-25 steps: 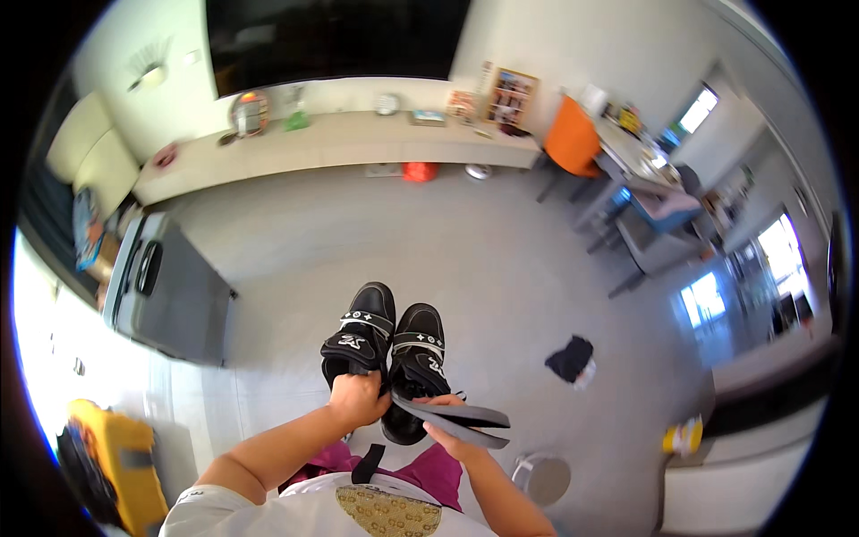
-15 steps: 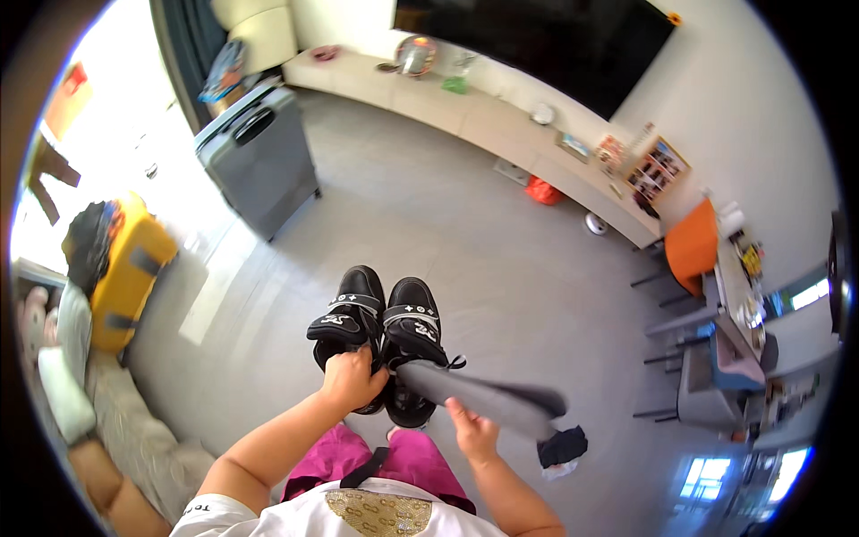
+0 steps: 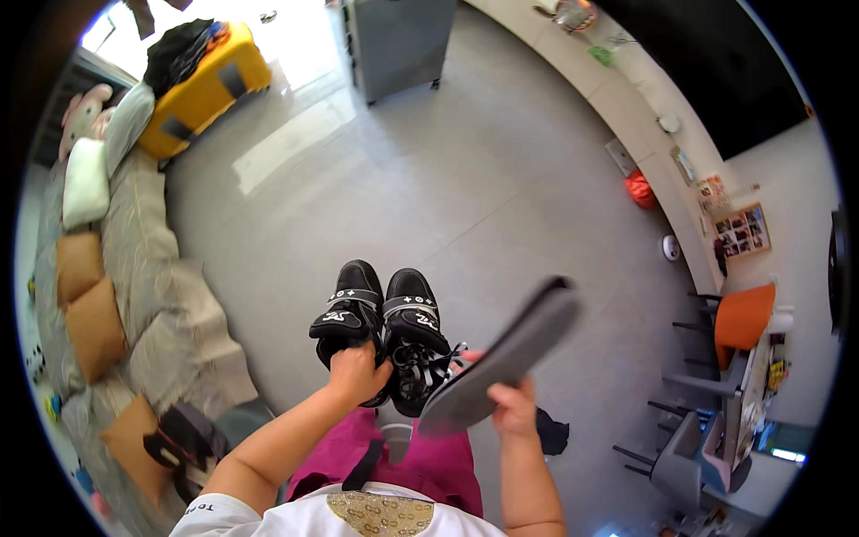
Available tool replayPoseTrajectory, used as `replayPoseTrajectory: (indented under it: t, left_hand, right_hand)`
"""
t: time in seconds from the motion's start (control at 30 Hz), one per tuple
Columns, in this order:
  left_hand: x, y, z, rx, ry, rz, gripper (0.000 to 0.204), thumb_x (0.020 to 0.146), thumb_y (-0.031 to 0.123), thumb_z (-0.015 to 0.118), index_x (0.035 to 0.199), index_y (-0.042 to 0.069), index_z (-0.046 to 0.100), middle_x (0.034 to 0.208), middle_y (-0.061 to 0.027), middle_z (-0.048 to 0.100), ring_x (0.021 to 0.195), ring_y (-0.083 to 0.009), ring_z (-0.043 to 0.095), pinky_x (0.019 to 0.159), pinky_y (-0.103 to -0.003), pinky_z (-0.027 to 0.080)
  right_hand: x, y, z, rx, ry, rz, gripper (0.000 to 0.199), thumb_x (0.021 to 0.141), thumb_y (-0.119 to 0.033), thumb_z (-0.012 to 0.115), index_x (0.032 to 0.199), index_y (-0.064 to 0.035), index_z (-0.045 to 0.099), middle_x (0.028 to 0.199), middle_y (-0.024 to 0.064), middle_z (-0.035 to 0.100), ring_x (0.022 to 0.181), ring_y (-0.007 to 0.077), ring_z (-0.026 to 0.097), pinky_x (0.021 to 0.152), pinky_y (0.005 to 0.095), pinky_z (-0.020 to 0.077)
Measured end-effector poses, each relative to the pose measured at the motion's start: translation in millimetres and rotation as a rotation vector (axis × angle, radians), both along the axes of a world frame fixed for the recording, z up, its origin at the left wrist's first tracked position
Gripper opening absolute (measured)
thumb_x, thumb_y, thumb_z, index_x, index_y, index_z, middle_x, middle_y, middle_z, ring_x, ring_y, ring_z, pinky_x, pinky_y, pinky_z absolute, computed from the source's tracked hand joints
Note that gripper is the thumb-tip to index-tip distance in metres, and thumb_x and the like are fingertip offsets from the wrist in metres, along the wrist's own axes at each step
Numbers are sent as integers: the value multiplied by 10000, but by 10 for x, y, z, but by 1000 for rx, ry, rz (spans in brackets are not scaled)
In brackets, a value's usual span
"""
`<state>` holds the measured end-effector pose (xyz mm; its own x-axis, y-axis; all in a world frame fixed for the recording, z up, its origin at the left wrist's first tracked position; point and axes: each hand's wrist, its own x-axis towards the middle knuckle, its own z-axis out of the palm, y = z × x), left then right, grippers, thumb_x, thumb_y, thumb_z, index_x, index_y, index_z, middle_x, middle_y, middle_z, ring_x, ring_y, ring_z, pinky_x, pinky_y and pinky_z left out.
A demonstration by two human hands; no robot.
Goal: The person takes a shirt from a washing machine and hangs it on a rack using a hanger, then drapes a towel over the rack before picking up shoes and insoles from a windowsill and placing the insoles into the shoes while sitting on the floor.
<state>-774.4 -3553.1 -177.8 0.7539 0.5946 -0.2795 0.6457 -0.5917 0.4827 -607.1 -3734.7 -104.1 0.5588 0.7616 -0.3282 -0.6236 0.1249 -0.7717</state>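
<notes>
A pair of black shoes with grey straps is held up side by side in front of me. My left hand (image 3: 360, 372) is closed on them at the collars, its fingers at the opening of the left shoe (image 3: 358, 279). The right shoe (image 3: 411, 291) has loose laces and its opening faces me. In my right hand (image 3: 510, 407) is a long grey insole (image 3: 510, 362), pinched near its middle and slanting up to the right. A darker edge runs along it; blur hides whether a second insole lies behind. Its lower end is close to the right shoe.
Left stands a covered sofa (image 3: 134, 224) with cushions, with a yellow suitcase (image 3: 201, 89) beyond it. A grey suitcase (image 3: 398, 49) is ahead. A low cabinet (image 3: 617, 98) curves along the right. An orange chair (image 3: 744, 318) and a dark cloth (image 3: 552, 432) are nearer.
My right hand has moved right and swung the insole so its far end points upward. The left hand keeps hold of the shoes. My view has turned left, showing more sofa.
</notes>
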Motion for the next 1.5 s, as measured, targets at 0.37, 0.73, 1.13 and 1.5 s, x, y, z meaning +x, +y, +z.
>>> replayPoseTrajectory:
  t: [0.37,0.73,1.13,1.5]
  left_hand:
    - [-610,-1145,-1186,123,-87,-71,235,611,150,647,790,11,584,661,-146,595,600,-323,602,517,-398,473]
    - [-771,-1311,-3179,57,6,-122,248,625,163,658,809,19,575,693,-150,606,621,-319,620,523,-395,485]
    - [-897,-1176,-4382,141,-150,-111,254,624,220,680,787,46,591,680,-155,607,624,-336,614,538,-420,477]
    - [-875,-1522,-5169,54,58,135,248,741,228,576,836,2,616,818,-201,656,774,-346,649,686,-426,521]
  right_hand:
    - [-696,-246,-2148,-575,33,860,392,676,-190,638,1015,6,619,949,86,629,891,192,582,802,299,452]
    - [-951,-521,-4255,-427,205,686,413,676,-122,624,1063,15,576,983,90,609,903,195,576,814,303,452]
    - [-1002,-302,-4841,-324,60,690,290,671,-92,591,940,12,613,860,83,616,788,173,578,707,309,466]
    - [-1049,-718,-3852,-186,-82,120,263,683,-72,555,923,34,561,805,107,603,698,207,600,648,342,512]
